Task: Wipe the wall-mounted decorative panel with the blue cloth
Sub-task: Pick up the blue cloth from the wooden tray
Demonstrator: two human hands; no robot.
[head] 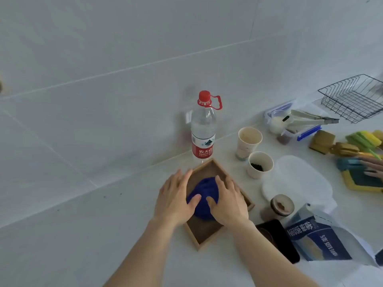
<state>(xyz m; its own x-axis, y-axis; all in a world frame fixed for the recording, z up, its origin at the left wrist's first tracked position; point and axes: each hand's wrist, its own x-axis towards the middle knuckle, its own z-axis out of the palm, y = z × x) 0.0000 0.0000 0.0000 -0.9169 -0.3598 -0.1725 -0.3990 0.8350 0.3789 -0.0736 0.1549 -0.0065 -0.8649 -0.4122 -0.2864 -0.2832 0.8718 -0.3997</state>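
A bunched blue cloth (pixel 204 189) lies inside a shallow wooden tray (pixel 204 229) on the white counter, in the lower middle of the head view. My left hand (pixel 175 198) rests flat on the cloth's left side, thumb on the fabric. On the cloth's right side lies my right hand (pixel 228 200), fingers spread and its thumb touching the cloth too. Both hands cup the cloth without lifting it. Behind the counter rises a pale tiled wall (pixel 124 59); no decorative panel shows in view.
A water bottle (pixel 203 129) with a red cap stands just behind the tray. Two paper cups (pixel 248 141), a clear lid (pixel 298 179), a small jar (pixel 279 206), a dark phone (pixel 279 241), a blue bag (pixel 319 239), sponges (pixel 352 146), a food box (pixel 290 123) and a wire rack (pixel 352 98) crowd the right.
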